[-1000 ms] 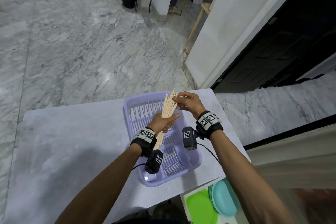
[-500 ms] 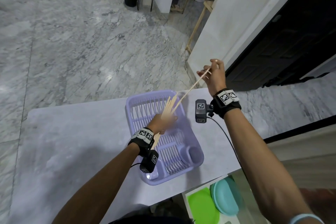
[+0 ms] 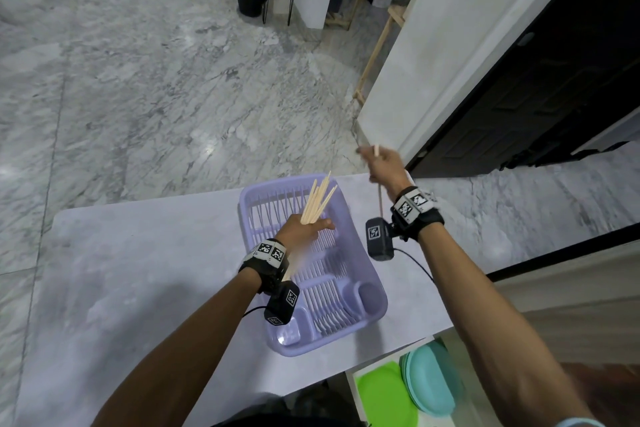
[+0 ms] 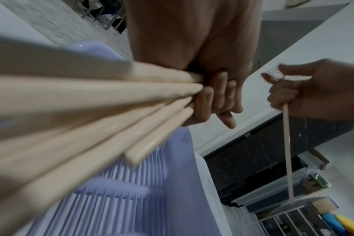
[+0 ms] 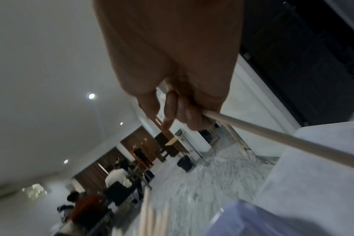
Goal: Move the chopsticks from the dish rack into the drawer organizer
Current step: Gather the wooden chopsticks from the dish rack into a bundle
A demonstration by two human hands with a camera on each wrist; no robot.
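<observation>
**One chopstick separated, bundle in reserve**

My right fingers (image 5: 184,115) are curled round a single chopstick (image 4: 287,148), which hangs tip-down from my right hand (image 3: 384,163), raised beyond the far right corner of the rack (image 3: 360,243). My left fingers (image 4: 218,95) are clamped round the bundle (image 3: 317,201) at mid-length; my left hand (image 3: 301,229) holds it over the rack, the ends fanning up and away from me. No chopsticks can be made out lying in the rack itself.

The organizer (image 4: 289,223) shows only in the left wrist view, low and to the right, as a row of narrow white compartments. The head view shows the counter (image 3: 138,270) and some green and teal plates (image 3: 408,392) below its near edge.

Risks from here, in my judgement:

- The single chopstick is gripped near its top end, so it may swing and miss a narrow compartment.
- The bundle is splayed, not squared. A slackened left grip could let sticks slide out onto the counter or floor.
- The organizer lies low and to the side. Attention to the right hand may let the left tilt.
</observation>
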